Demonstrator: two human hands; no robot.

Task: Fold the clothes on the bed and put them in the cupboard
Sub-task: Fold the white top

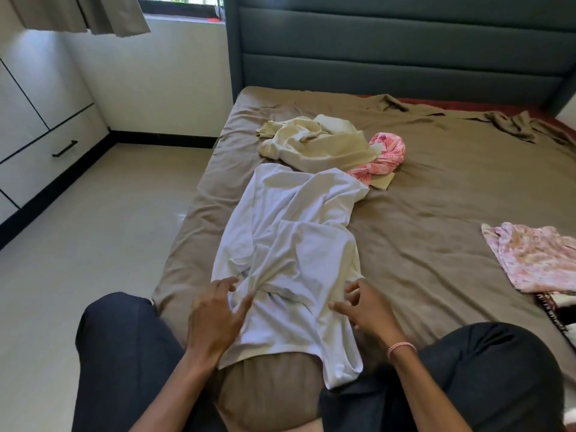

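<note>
White shirt (290, 244) over bed (436, 188) corner | left fingers (241, 308) flat on it | right fingers (353, 288) curled, grip unclear

White shirt (293, 244): thin, soft, matt cloth, creased; under the left grip (215, 316), touching the right grip (367, 307).
Bed sheet (436, 188): brown matt cloth, wrinkled, all round both grips.
Cream garment (311, 141): matt cloth, crumpled, beyond the grips.
Pink patterned cloth (386, 154): printed fabric, bunched, beyond the right grip.
Floral garment (536, 257): thin printed cloth, right of the right grip.
Headboard (405, 42): grey-blue padded upholstery, smooth, matt, far beyond the grips.
Floor (93, 229): pale glossy tiles, left of the left grip.
Cupboard (37, 120): smooth white panels, faint sheen; black matt bar handle (64, 148).
Wristband (402, 347): pink-and-white braided thread, just behind the right grip.
</note>
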